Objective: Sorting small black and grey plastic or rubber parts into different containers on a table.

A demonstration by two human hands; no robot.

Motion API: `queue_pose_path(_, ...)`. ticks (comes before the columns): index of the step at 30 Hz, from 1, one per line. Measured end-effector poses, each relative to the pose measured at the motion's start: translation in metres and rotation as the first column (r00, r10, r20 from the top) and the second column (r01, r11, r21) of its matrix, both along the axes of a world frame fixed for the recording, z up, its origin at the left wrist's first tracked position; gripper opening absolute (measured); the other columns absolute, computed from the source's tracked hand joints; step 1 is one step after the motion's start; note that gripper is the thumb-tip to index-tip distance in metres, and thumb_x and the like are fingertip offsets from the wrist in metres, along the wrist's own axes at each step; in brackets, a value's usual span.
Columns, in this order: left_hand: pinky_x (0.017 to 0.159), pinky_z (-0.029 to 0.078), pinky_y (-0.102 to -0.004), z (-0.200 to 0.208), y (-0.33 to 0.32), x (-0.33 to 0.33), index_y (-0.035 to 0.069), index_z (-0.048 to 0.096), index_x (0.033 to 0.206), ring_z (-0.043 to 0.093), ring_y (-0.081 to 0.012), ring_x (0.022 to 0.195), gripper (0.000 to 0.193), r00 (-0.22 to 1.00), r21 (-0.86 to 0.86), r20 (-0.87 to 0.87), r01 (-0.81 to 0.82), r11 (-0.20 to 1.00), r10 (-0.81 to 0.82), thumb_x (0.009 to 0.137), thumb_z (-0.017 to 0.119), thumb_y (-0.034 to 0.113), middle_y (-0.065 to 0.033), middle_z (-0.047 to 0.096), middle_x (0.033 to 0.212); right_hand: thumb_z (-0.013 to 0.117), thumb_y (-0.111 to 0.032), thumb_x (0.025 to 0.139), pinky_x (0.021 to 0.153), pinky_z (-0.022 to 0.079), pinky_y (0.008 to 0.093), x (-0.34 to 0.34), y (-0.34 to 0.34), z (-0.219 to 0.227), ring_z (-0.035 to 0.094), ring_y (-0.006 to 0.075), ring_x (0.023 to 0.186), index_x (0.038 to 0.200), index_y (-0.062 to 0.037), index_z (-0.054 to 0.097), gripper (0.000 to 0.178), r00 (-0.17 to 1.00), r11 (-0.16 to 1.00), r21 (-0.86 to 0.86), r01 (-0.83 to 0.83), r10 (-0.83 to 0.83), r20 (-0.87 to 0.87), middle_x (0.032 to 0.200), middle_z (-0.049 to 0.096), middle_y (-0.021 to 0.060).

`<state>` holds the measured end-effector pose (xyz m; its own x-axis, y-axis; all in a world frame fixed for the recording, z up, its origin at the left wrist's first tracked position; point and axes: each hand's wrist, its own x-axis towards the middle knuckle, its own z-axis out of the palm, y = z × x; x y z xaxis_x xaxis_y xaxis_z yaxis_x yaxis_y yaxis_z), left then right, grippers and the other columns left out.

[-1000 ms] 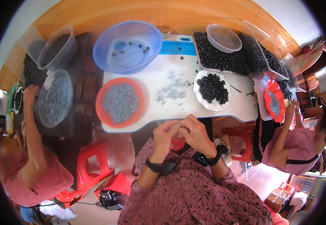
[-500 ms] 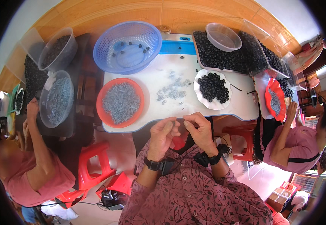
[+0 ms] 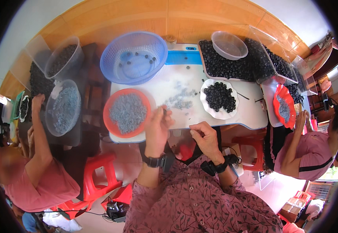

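Observation:
My left hand (image 3: 158, 126) is raised at the front edge of the white table, beside the orange bowl (image 3: 107, 123) of small clear pieces. It is slightly blurred; a small dark piece (image 3: 164, 111) shows between its fingertips. My right hand (image 3: 208, 140) is just off the table edge, below the white scalloped plate (image 3: 211, 110). Its thumb and forefinger are pinched together, and what they hold, if anything, is too small to make out. Black ring-like pieces (image 3: 219, 96) fill much of that plate. Loose clear pieces (image 3: 180, 100) are scattered across the table's middle.
A blue perforated basket (image 3: 110, 73) with a few black pieces stands at the back left. At the back right, a tray of black pieces (image 3: 215, 66) carries a clear bowl (image 3: 231, 46). People in pink work at both sides (image 3: 44, 174). A red stool (image 3: 99, 174) stands left.
My left hand has moved away from the right, up and leftward toward the orange bowl and basket. The right hand has stayed pinched near the same place. The view has shifted slightly.

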<state>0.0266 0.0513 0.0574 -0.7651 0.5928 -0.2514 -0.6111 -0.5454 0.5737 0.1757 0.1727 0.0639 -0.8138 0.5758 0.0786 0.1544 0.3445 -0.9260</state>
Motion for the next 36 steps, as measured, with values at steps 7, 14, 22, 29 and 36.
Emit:
queue_pose_path(7,0.069,0.056,-0.0315,0.033,0.029,-0.097,-0.002,0.058,0.106,0.064,-0.0161,0.077,0.026,0.966,-0.083,-0.115,-0.243,0.966,0.233,0.096,0.061,0.023,-0.01,0.065,0.087,0.066,0.001,0.085,0.064,0.045,0.0217,0.002,0.001,-0.011,0.056,0.0076,0.071,0.099,-0.0009,0.068,0.014,0.999,1.0,0.022,-0.015,0.016,-0.044,0.085,0.061,0.0032)
queue_pose_path(14,0.07,0.056,-0.0319,0.042,0.043,-0.114,-0.001,0.057,0.108,0.064,-0.0193,0.078,0.026,0.955,-0.179,-0.116,-0.291,0.94,0.274,0.096,0.061,0.023,-0.012,0.066,0.091,0.067,-0.002,0.084,0.064,0.046,0.0238,0.004,0.009,-0.015,0.057,0.0108,0.07,0.098,-0.0021,0.068,0.014,0.999,0.999,0.039,0.022,-0.021,-0.028,0.084,0.061,0.0053)
queue_pose_path(22,0.055,0.046,-0.0233,-0.043,0.04,-0.004,0.002,0.072,0.097,0.056,-0.0073,0.061,0.015,0.702,-0.66,-0.614,-0.205,0.722,-0.362,0.087,0.07,0.014,-0.0037,0.067,0.081,0.067,-0.002,0.084,0.065,0.048,0.0255,0.004,0.01,-0.024,0.06,0.0133,0.072,0.098,-0.0019,0.068,0.014,0.999,0.999,0.008,0.035,-0.035,-0.005,0.085,0.062,0.007)
queue_pose_path(29,0.063,0.05,-0.0409,-0.051,0.058,0.027,0.009,0.07,0.096,0.063,-0.0322,0.074,0.016,0.264,-0.603,-0.761,-0.625,0.496,-0.593,0.081,0.071,0.015,-0.0127,0.059,0.085,0.067,0.0,0.083,0.063,0.048,0.0273,0.01,0.016,-0.032,0.061,0.0159,0.069,0.098,-0.0014,0.067,0.014,0.998,0.996,0.064,0.063,-0.062,-0.015,0.084,0.062,0.009)
queue_pose_path(36,0.061,0.048,-0.0382,-0.057,0.056,0.03,0.007,0.067,0.098,0.06,-0.0285,0.071,0.015,0.268,-0.572,-0.797,-0.625,0.531,-0.541,0.085,0.068,0.014,-0.0106,0.058,0.083,0.066,0.001,0.083,0.061,0.049,0.0271,0.01,0.016,-0.035,0.061,0.0167,0.068,0.098,-0.0015,0.067,0.015,0.996,0.995,0.069,0.075,-0.072,-0.043,0.083,0.062,0.0099)
